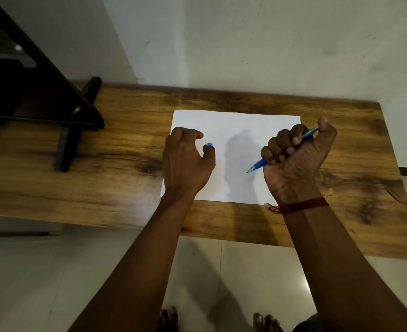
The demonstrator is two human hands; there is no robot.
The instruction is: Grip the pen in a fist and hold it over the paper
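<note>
Your two hands rest over a white sheet of paper (236, 130) on a wooden table (102, 149).

Your right hand (296, 154) is turned palm-up in a fist, its fingers curled round a blue pen (257, 165); the tip points down and left, just above the paper's middle, and the pen's back end shows past your thumb. A red thread (300, 207) circles that wrist. Your left hand (185, 161) lies palm-down on the paper's left part, fingers loosely curled, thumb and a finger pinching a small blue cap (210, 144). Both forearms reach straight in from the near edge. A black stand (78, 116) sits at the table's far left.
</note>
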